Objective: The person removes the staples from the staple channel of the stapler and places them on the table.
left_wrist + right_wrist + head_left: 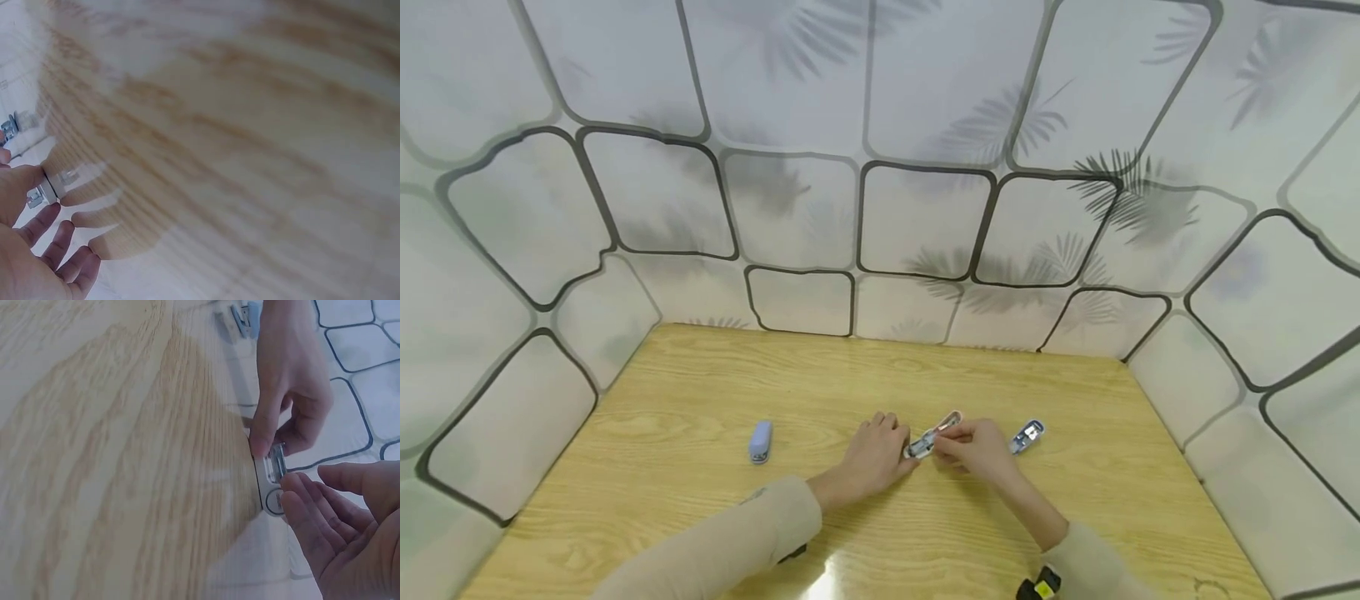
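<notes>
My left hand grips the near end of a small opened stapler between thumb and fingers. Its pale body and bare metal rail point away to the right. A round ring marks the other end of this stapler in the right wrist view. From the right, my right hand reaches over the stapler's middle. In the right wrist view the fingertips meet the stapler's side, while the thumb stands apart from it. The left wrist view catches the left thumb and index finger pinching the stapler.
A lilac mini stapler stands on the wooden table to the left. Just right of the right hand lies a blue stapler with metal showing. Patterned cloth walls enclose the table's back and sides.
</notes>
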The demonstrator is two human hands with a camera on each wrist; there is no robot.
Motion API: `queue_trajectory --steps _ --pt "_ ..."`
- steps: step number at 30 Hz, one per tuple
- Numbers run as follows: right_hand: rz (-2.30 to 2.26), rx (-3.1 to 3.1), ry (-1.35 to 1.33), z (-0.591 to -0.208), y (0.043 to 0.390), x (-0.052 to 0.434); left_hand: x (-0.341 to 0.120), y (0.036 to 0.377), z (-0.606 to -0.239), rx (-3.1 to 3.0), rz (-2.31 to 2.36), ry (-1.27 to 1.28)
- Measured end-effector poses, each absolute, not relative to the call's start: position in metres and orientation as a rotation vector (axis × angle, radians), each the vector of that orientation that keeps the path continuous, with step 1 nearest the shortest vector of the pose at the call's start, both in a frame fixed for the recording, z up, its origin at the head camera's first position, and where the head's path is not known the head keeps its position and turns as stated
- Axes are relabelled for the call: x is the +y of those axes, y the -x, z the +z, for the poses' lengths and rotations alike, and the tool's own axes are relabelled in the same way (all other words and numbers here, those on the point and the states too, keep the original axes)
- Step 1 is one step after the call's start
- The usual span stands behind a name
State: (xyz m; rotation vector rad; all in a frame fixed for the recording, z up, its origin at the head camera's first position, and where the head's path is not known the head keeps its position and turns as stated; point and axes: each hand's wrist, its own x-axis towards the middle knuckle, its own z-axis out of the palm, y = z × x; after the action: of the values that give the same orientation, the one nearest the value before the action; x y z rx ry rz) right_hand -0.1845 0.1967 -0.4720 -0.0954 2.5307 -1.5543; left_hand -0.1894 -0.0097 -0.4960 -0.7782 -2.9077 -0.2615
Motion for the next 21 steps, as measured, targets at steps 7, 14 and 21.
queue_trajectory --steps 7,14,21 --pt "-1.475 2.602 0.118 -0.478 0.187 0.183 -0.011 0.190 -0.496 -2.900 -0.234 0.796" --pt "-1.480 2.567 0.112 -0.477 0.187 0.177 -0.010 0.190 -0.496 -2.902 -0.213 0.799" --pt "-1.477 2.534 0.113 -0.477 0.187 0.173 -0.011 0.189 -0.496 -2.919 -0.215 0.807"
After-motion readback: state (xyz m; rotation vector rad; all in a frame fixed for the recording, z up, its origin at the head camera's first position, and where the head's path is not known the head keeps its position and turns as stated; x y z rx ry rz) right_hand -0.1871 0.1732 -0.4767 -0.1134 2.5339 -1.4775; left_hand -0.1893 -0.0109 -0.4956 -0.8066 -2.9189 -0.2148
